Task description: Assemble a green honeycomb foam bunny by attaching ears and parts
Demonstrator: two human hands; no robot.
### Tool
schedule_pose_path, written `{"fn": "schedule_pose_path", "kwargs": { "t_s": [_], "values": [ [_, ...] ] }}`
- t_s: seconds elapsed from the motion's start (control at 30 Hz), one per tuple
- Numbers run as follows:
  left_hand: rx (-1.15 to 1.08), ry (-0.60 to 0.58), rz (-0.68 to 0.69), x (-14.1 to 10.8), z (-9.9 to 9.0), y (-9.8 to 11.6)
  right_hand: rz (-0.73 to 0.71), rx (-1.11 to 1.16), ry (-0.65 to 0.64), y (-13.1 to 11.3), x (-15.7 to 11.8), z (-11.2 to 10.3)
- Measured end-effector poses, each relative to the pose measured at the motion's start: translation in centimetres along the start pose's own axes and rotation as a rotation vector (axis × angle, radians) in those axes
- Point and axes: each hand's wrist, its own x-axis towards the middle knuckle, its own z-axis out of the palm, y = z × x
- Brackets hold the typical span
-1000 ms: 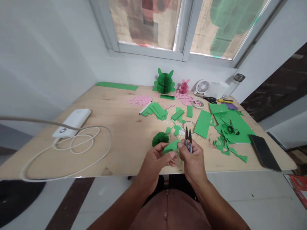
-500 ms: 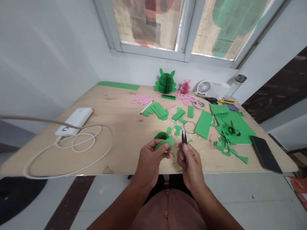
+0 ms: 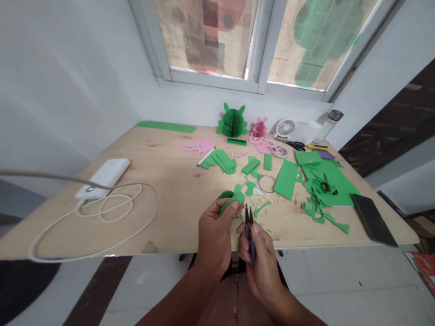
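Note:
Near the table's front edge, my left hand (image 3: pixel 215 231) pinches a green paper piece (image 3: pixel 239 198) with a rounded end. A dark green pleated paper (image 3: pixel 225 194) shows just behind its fingers. My right hand (image 3: pixel 260 253) is wrapped round small dark scissors (image 3: pixel 249 226), whose blades point away from me and stand slightly apart, close to the right of the green piece. Narrow green offcuts (image 3: pixel 261 207) lie beyond the scissors. Rounded green cutouts (image 3: pixel 250 188) rest on the table past my left hand.
Green sheets (image 3: pixel 343 185), a phone (image 3: pixel 374 219) and scraps lie right. At the back stand a green paper figure (image 3: pixel 233 121), a pink one (image 3: pixel 260 128), a fan (image 3: pixel 285 128) and a bottle (image 3: pixel 328 127). A white power bank (image 3: pixel 105 176) with a looped cable lies left.
My right hand has moved left and nearer my body with the scissors, whose blades are now spread more. The green piece in my left hand is tilted more upward. The view has shifted slightly.

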Motion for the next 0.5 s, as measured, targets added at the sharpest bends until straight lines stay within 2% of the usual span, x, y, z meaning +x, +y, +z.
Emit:
{"fn": "schedule_pose_path", "kwargs": {
  "t_s": [0.17, 0.5],
  "values": [
    [0.003, -0.016, -0.048, -0.29, 0.04, -0.05, 0.053, 0.043, 0.012, -0.05, -0.08, 0.17],
    [-0.013, -0.039, 0.002, -0.38, 0.01, 0.04, 0.074, 0.073, -0.006, -0.16, -0.05, 0.23]
  ]
}}
